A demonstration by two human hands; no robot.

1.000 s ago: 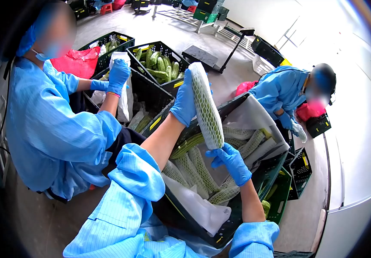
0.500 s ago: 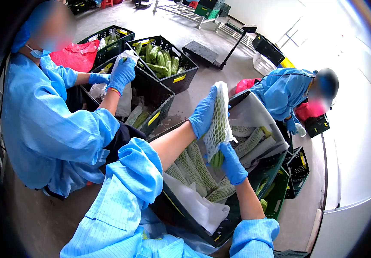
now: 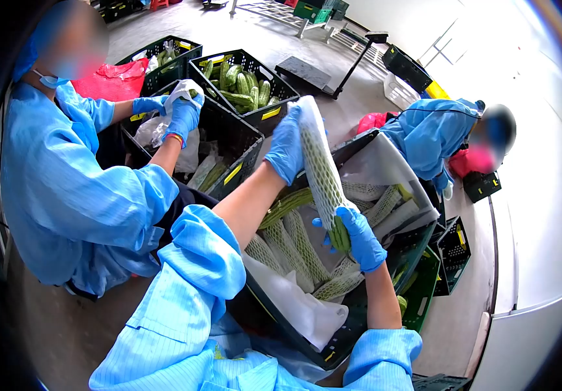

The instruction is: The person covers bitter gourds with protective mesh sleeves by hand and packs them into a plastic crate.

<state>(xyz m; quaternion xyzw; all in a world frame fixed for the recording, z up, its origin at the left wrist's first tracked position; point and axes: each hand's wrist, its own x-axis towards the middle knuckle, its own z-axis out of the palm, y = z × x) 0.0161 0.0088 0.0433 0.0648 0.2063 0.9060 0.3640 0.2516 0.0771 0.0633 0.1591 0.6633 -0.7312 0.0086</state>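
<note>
Both of my hands wear blue gloves. My left hand (image 3: 286, 148) is closed on the upper end of a long green ridged gourd (image 3: 321, 163) in a white foam net sleeve. Its lower green end sticks out of the sleeve, and my right hand (image 3: 360, 241) grips there, thumb and fingers around it. The gourd is held tilted above a dark green crate (image 3: 343, 345) lined with white sheet (image 3: 310, 313). In that crate lie several netted gourds (image 3: 303, 247). A bare green gourd (image 3: 287, 207) shows near my left forearm.
At left, a co-worker (image 3: 85, 189) in blue handles a white-wrapped item over another crate (image 3: 245, 159). Beyond stands a crate of green gourds (image 3: 242, 85). A platform scale (image 3: 303, 75) is on the floor. Another co-worker (image 3: 431, 133) bends at the right, near stacked crates (image 3: 453, 254).
The netted gourd has swung left and up at its top end, with my left hand. My right hand has shifted slightly right. The bare gourd in the crate has come into view.
</note>
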